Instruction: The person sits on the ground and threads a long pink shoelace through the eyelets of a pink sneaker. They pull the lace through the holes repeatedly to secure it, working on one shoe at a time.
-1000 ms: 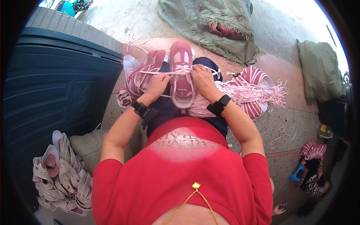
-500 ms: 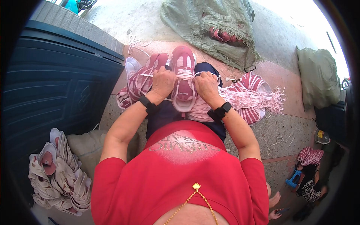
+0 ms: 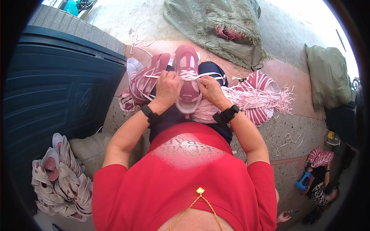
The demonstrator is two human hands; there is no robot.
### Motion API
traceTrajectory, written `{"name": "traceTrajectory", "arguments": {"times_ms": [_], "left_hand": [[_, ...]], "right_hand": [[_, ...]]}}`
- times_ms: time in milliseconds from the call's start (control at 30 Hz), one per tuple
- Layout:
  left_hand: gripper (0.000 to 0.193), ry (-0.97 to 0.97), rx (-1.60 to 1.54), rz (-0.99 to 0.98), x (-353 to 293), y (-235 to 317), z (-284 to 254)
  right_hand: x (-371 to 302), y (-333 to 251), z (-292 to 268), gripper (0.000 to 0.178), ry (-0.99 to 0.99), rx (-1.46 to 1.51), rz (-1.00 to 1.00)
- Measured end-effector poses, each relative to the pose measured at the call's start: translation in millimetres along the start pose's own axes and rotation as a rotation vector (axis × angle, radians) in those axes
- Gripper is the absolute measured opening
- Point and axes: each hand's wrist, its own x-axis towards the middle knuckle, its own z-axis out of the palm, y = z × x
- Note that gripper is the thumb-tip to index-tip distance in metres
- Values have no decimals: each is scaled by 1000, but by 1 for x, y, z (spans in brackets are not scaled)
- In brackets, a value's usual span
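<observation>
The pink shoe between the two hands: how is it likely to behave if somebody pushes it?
The pink shoe would probably keep its shape, as its toe looks full and rounded. The light mesh there may give a little when pressed. The shoe could tip or slide easily, since it seems to rest on the dark trousers, not a flat surface.

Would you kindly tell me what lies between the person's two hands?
In the head view, a pink shoe and its white laces lie between the left hand and right hand.

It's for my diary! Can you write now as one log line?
left fingers: white shoelace; right fingers: white shoelace; between: pink sneaker, toe forward
</observation>
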Motion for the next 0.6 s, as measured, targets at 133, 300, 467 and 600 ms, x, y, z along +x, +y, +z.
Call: {"name": "traceTrajectory", "arguments": {"times_ms": [133,300,467,600], "left_hand": [[11,-235,68,111,30,8,18],[11,-168,32,101,43,-8,28],[14,-342,-637,-344,63,-26,20],[14,-433,-951,-468,85,-27,30]], "right_hand": [[0,-16,-2,14,44,100,110],[4,-20,-1,10,-52,-312,-191],[19,-41,-8,18,-215,-764,-246],[13,-35,-26,12,165,-291,-394]]}}
